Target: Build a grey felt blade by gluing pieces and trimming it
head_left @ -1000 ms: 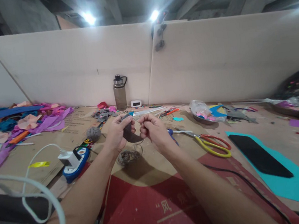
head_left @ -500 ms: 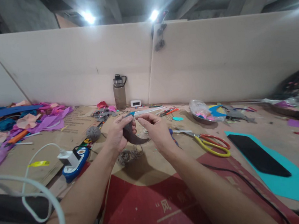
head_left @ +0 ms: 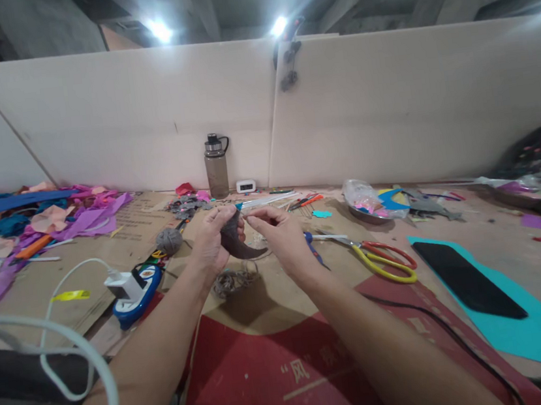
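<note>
Dark grey, that's the colour of the curved piece (head_left: 234,238) at the centre of everything, and the left hand (head_left: 214,237) has a firm hold on it, thumb on top and fingers wrapped round, with the tapered end sweeping down toward 4 o'clock. A tiny teal bit (head_left: 239,206) pokes up at its top by the thumb. Right hand (head_left: 277,229) is just beside it, thumb and forefinger brought together close to the piece's upper edge; can't tell if there's something thin pinched between them, too small to make out. Going round the clock from the hands: a tangle of yarn (head_left: 234,283) lies just below at about 6:30 on the cardboard, a grey yarn ball (head_left: 169,240) is at 9, and a blue and white power strip (head_left: 140,296) with a charger (head_left: 126,286) plugged in is around 8. Big messy heap of coloured scraps (head_left: 50,219) out past 9:30. Bottle (head_left: 217,176) stands upright between 11 and 12, with a small white gadget (head_left: 245,186) near it at 12. Scissors (head_left: 385,262) with one red and one yellow handle lie around 3:30, and farther out that way a black phone (head_left: 470,280) rests on a turquoise sheet (head_left: 538,340).
</note>
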The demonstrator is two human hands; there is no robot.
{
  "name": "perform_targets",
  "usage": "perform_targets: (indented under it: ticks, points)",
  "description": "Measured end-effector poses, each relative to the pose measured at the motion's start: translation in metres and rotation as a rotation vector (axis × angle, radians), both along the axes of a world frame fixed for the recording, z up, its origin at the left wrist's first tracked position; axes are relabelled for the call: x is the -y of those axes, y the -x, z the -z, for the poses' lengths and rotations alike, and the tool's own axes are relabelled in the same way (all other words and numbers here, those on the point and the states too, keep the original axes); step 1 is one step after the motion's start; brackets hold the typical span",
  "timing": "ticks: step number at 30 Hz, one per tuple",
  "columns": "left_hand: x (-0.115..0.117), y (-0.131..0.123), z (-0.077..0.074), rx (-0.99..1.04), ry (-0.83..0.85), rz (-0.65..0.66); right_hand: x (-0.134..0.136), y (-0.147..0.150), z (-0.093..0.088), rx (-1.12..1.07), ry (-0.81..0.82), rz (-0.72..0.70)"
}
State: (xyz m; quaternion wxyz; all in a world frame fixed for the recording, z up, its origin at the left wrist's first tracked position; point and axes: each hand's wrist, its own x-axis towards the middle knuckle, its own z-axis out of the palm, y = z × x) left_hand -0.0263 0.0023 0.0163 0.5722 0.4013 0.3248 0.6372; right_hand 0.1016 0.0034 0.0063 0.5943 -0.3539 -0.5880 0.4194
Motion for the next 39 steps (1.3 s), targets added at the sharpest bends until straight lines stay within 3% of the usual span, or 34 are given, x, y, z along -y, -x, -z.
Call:
perform_targets:
  ticks: [9, 17, 25, 32, 39]
  points:
    - [0.0, 0.002, 0.0, 0.0, -0.03, -0.01, 0.003, -0.001, -0.002, 0.07, -0.022, 0.067]
    - [-0.001, 0.008, -0.002, -0.004, -0.019, 0.153, 0.002, -0.005, -0.009, -0.046, 0.114, -0.078]
    - [0.0, 0.024, -0.006, -0.288, -0.092, 0.277, 0.002, -0.025, -0.016, 0.07, 0.246, -0.216]
    - [0.001, 0.028, -0.012, -0.829, -0.326, 0.203, 0.003, -0.036, -0.022, 0.398, -0.011, -0.067]
    - [0.0, 0.015, -0.011, -0.836, -0.471, -0.044, 0.013, -0.033, -0.025, 0.531, -0.227, 0.101]
